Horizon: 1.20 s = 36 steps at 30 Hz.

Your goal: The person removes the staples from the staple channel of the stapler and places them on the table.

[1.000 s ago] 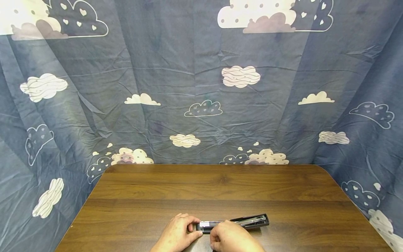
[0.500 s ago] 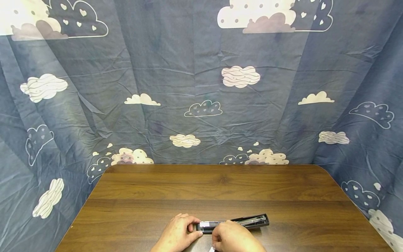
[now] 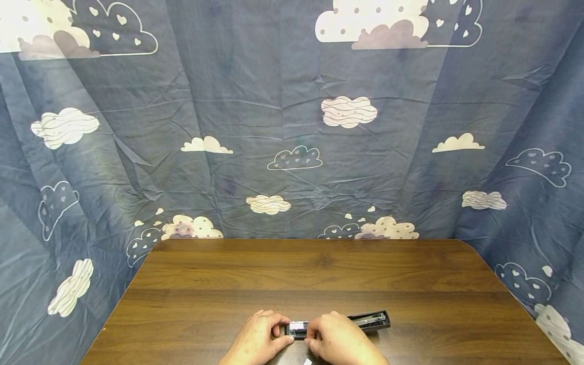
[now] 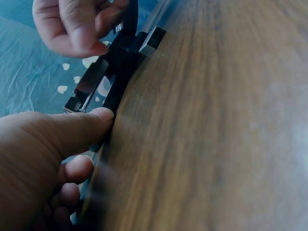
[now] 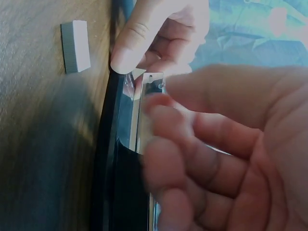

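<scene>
The black stapler [image 3: 339, 323] lies opened out flat near the front edge of the wooden table [image 3: 319, 268]. The left hand [image 3: 257, 339] pinches its left end, thumb against the base; the right hand [image 3: 337, 340] curls its fingers round the shiny metal staple channel [image 5: 144, 113]. I'd worry about a fingertip getting nipped if the sprung parts snap together. A loose strip of staples [image 5: 75, 45] lies just beside it and could get swept off. No readable brand or writing anywhere.

wooden table [image 3: 319, 274] | black stapler [image 3: 369, 321] | staple strip [image 5: 76, 45]
</scene>
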Each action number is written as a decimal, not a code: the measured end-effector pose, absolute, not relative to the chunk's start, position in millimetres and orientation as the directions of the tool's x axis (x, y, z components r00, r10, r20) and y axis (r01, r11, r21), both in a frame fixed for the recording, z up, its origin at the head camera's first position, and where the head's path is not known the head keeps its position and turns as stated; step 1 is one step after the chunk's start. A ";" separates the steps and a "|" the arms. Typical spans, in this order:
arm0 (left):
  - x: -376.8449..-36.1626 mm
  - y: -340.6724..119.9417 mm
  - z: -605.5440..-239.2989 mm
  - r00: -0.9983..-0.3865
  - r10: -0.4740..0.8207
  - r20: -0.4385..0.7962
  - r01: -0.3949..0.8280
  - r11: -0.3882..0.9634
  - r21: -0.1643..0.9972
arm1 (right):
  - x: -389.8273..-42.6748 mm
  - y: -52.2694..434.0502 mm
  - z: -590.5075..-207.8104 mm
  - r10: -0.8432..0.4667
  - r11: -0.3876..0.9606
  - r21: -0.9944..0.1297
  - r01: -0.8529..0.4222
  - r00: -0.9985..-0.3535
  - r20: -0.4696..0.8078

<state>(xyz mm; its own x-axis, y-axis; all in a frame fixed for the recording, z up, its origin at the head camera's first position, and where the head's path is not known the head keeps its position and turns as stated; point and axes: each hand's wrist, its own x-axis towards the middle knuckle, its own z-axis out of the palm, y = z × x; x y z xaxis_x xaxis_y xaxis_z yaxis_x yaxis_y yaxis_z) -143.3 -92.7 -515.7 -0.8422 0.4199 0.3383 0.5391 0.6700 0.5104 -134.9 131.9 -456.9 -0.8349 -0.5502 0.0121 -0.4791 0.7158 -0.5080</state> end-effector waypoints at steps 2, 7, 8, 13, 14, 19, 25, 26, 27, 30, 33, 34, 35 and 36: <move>-143.3 -92.8 -515.8 -0.839 0.422 0.344 0.544 0.669 0.507 | -134.9 130.8 -456.3 -0.511 0.722 -0.508 -0.470 -0.857 0.067; -143.1 -93.0 -514.9 -0.842 0.423 0.336 0.540 0.662 0.520 | -134.0 129.8 -457.3 -0.437 0.764 -0.451 -0.462 -0.884 0.165; -143.2 -93.0 -514.6 -0.843 0.424 0.332 0.538 0.661 0.523 | -133.8 129.8 -457.6 -0.430 0.774 -0.435 -0.460 -0.886 0.172; -143.5 -93.1 -513.0 -0.851 0.427 0.306 0.525 0.662 0.535 | -133.1 130.0 -460.5 -0.399 0.818 -0.394 -0.420 -0.906 0.137; -143.5 -93.1 -512.8 -0.852 0.428 0.301 0.522 0.663 0.536 | -133.1 130.1 -461.0 -0.396 0.821 -0.396 -0.410 -0.910 0.121; -143.5 -93.0 -512.3 -0.855 0.431 0.288 0.516 0.668 0.535 | -133.8 130.3 -462.9 -0.400 0.820 -0.411 -0.397 -0.913 0.084; -142.7 -93.3 -511.8 -0.861 0.429 0.274 0.507 0.672 0.539 | -134.1 126.8 -464.9 -0.435 0.788 -0.440 -0.431 -0.895 0.098; -142.6 -93.3 -511.7 -0.861 0.429 0.273 0.506 0.671 0.542 | -134.1 126.1 -465.3 -0.439 0.783 -0.444 -0.435 -0.893 0.101; -142.5 -93.3 -511.6 -0.861 0.429 0.272 0.505 0.670 0.544 | -134.1 125.4 -465.7 -0.443 0.780 -0.447 -0.439 -0.891 0.102; -142.5 -93.2 -511.7 -0.862 0.428 0.271 0.504 0.667 0.549 | -134.1 124.2 -466.8 -0.454 0.769 -0.457 -0.446 -0.885 0.101; -142.8 -93.1 -512.0 -0.863 0.430 0.266 0.503 0.669 0.547 | -134.4 124.1 -467.3 -0.471 0.756 -0.466 -0.459 -0.877 0.100; -142.8 -93.1 -512.2 -0.863 0.431 0.264 0.502 0.671 0.545 | -134.5 124.3 -467.4 -0.475 0.752 -0.468 -0.463 -0.874 0.101; -142.8 -93.0 -512.3 -0.863 0.431 0.263 0.502 0.673 0.542 | -134.5 124.4 -467.5 -0.479 0.749 -0.472 -0.466 -0.872 0.100; -142.8 -93.0 -512.5 -0.863 0.431 0.263 0.502 0.675 0.540 | -134.6 124.5 -467.5 -0.483 0.745 -0.472 -0.471 -0.869 0.104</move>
<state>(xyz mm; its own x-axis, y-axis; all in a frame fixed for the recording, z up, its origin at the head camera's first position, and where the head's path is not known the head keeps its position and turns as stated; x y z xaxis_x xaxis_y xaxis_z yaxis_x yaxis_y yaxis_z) -142.8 -93.0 -512.5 -0.8630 0.4315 0.2628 0.5021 0.6755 0.5400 -134.6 124.5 -467.5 -0.8693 -0.4832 0.1044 -0.4710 0.7453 -0.4720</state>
